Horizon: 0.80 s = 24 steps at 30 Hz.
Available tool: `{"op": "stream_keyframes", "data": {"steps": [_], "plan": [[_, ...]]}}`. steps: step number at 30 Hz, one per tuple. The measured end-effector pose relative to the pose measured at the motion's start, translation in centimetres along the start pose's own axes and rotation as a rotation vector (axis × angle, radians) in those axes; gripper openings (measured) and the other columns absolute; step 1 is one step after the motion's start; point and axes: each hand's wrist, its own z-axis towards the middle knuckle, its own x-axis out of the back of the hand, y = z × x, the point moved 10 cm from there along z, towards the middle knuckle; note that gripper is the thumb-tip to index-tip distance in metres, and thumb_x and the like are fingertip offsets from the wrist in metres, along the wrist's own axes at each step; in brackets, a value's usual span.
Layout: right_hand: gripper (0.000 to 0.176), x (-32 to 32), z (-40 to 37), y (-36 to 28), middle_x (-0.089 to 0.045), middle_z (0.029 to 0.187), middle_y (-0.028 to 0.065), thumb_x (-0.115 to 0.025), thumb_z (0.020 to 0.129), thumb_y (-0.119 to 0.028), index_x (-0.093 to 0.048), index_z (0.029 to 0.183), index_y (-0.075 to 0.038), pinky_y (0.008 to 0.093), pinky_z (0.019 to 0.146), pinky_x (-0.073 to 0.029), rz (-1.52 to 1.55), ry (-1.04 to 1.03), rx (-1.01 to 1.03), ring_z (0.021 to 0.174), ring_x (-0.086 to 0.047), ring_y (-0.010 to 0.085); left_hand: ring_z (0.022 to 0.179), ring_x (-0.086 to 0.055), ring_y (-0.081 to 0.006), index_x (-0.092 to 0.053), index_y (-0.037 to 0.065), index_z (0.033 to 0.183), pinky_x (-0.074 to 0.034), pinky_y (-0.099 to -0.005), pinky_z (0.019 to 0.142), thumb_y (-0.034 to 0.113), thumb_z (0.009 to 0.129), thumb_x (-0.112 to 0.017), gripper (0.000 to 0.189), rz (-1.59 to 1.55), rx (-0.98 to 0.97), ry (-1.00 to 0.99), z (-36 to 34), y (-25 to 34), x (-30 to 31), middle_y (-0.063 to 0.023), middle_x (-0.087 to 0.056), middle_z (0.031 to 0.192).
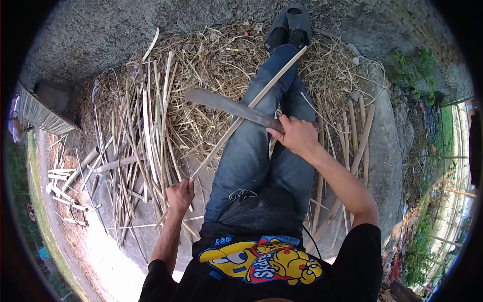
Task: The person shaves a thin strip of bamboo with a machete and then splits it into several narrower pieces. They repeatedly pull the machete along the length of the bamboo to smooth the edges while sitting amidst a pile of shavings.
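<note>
My right hand [298, 134] is wrapped round the handle of a machete [226, 104], whose wide blade points to the left across my legs. Under the blade runs a long bamboo strip [277, 75], lying slantwise over my jeans from near my feet down to the left. Its lower end is in my left hand [180, 195], fingers closed on it beside my thigh. Blade and strip cross just above my knee [244, 121].
Bamboo strips and sticks [151, 131] are heaped to the left, with cut pieces [65, 189] further out. Thin shavings [201, 60] cover the ground round my feet. Several bamboo lengths [359, 136] lie on the right. A rough wall [216, 17] stands beyond my feet.
</note>
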Motion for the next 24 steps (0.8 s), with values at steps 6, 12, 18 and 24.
{"op": "stream_keyframes", "data": {"steps": [6, 12, 18, 24], "plan": [[0.060, 4.8, 5.2, 19.9, -0.066, 0.072, 0.0278, -0.052, 0.102, -0.054, -0.065, 0.086, 0.002, 0.0531, 0.068, -0.053, 0.075, 0.282, -0.468, 0.075, -0.069, 0.0467, 0.046, -0.058, -0.0332, -0.053, 0.009, 0.066, -0.046, -0.0435, 0.047, 0.017, 0.096, -0.066, 0.033, -0.025, 0.054, -0.008, -5.2, -3.0, 0.0, -0.0126, -0.054, 0.051], [0.059, 3.6, 0.9, 23.9, -0.058, 0.060, 0.0096, -0.058, 0.100, -0.053, -0.064, 0.082, 0.002, 0.0377, 0.049, -0.045, 0.530, 0.366, -0.591, 0.047, -0.055, 0.0232, 0.047, -0.058, -0.0378, -0.053, 0.006, 0.066, -0.044, -0.0468, 0.047, 0.022, 0.098, -0.064, 0.037, -0.188, 0.214, -0.098, -3.4, -3.3, -2.2, -0.0175, -0.054, 0.053], [0.032, -0.4, -3.0, 17.0, -0.054, 0.064, 0.0007, -0.073, 0.095, -0.031, -0.062, 0.089, -0.002, 0.0270, 0.042, -0.042, 1.154, 0.254, -0.663, 0.046, -0.052, 0.0109, 0.052, -0.059, -0.0299, -0.064, -0.001, 0.074, -0.045, -0.0420, 0.053, 0.034, 0.104, -0.055, 0.046, -0.506, 0.293, -0.314, 2.5, -1.7, -3.8, -0.0165, -0.057, 0.057], [0.020, -1.0, -4.2, 14.6, -0.056, 0.071, 0.0010, -0.071, 0.095, -0.019, -0.063, 0.103, -0.002, 0.0253, 0.045, -0.043, 1.328, 0.217, -0.628, 0.050, -0.053, 0.0097, 0.058, -0.045, -0.0125, -0.058, -0.001, 0.070, -0.040, -0.0343, 0.055, 0.042, 0.107, -0.049, 0.057, -0.625, 0.339, -0.512, 4.9, -1.7, -6.8, -0.0031, -0.049, 0.058]]}}
